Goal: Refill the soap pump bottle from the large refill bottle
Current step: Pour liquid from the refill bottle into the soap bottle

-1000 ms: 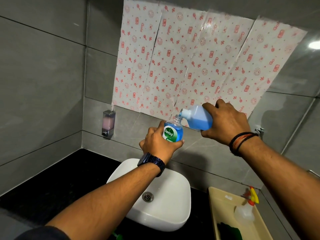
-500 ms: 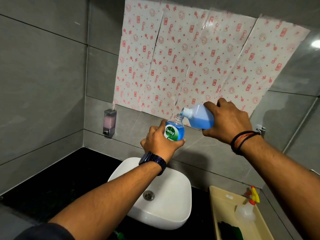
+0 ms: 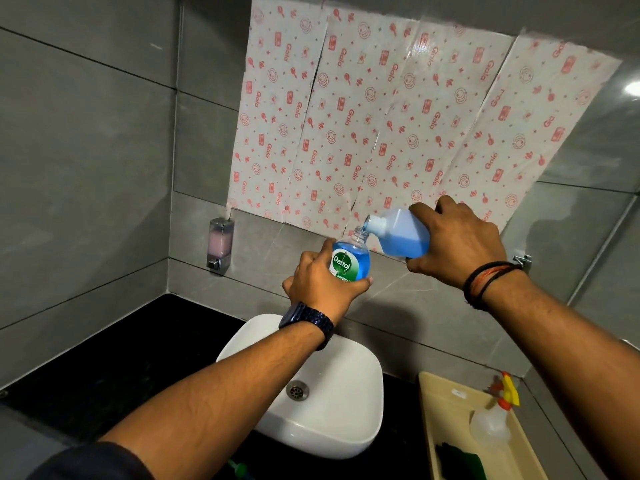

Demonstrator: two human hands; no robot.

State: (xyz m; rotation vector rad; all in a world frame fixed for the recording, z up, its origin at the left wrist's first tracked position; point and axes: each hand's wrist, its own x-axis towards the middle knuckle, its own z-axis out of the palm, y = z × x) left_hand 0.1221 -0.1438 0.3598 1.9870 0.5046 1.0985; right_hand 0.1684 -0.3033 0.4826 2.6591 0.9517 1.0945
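Observation:
My left hand (image 3: 318, 278) grips a small clear soap bottle (image 3: 350, 259) with a green Dettol label and blue liquid inside; its pump is off and its neck is open. My right hand (image 3: 457, 244) holds the larger refill bottle (image 3: 403, 239), tilted on its side, with blue liquid in it. The refill bottle's white spout sits just above the small bottle's open neck. Both bottles are held in the air above the white sink (image 3: 346, 410).
A wall soap dispenser (image 3: 221, 242) with pink liquid hangs on the left. A beige tray (image 3: 446, 407) at the lower right holds a clear spray bottle (image 3: 491, 424) and a dark green cloth (image 3: 459, 460). A black countertop (image 3: 121, 355) surrounds the sink. Patterned paper (image 3: 381, 133) covers the wall behind.
The refill bottle has tipped slightly more, with its spout down over the small bottle's neck. Both hands stay nearly in place.

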